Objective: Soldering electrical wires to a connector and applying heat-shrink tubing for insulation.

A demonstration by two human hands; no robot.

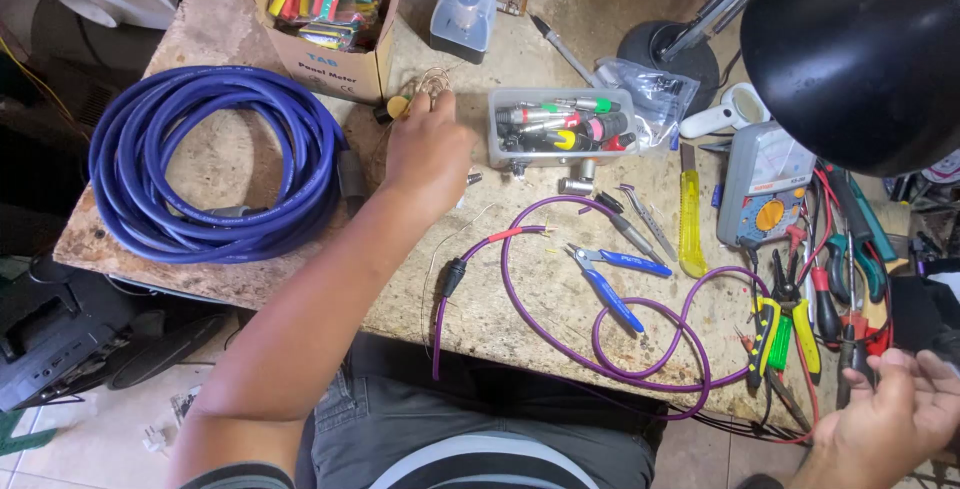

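Bench: worn, stained wooden worktop [560, 309] crowded with cable tools; we take the clear plastic connector tray [562, 127] as our landmark.
Left hand: our left hand [428, 154] reaches out just left of the tray, fingertips pinched around a small coil of thin wire [432, 79], likely solder, that sits beside a cardboard box of coloured tubing [325, 14].
Right hand: our right hand [900, 409] hovers well to the right of and below the tray, off the bench edge, fingers loosely spread and holding nothing.
Purple cable: thin purple cable [600, 339] loops below the tray, its stripped end [530, 232] lying just below the tray's left corner.
Cutters: blue-handled cutters [608, 274] lie below the tray, inside the purple loop.
Blue cable: thick blue coil [215, 159] lies far left of the tray.
Lamp: black lamp shade [860, 49] hangs to the right of the tray.
Risk: we judge that lifting the thin wire could drag its loose turns over the small metal parts [575, 186] below the tray and sweep them off the bench; our forearm also passes close to the stripped end and might nudge it.
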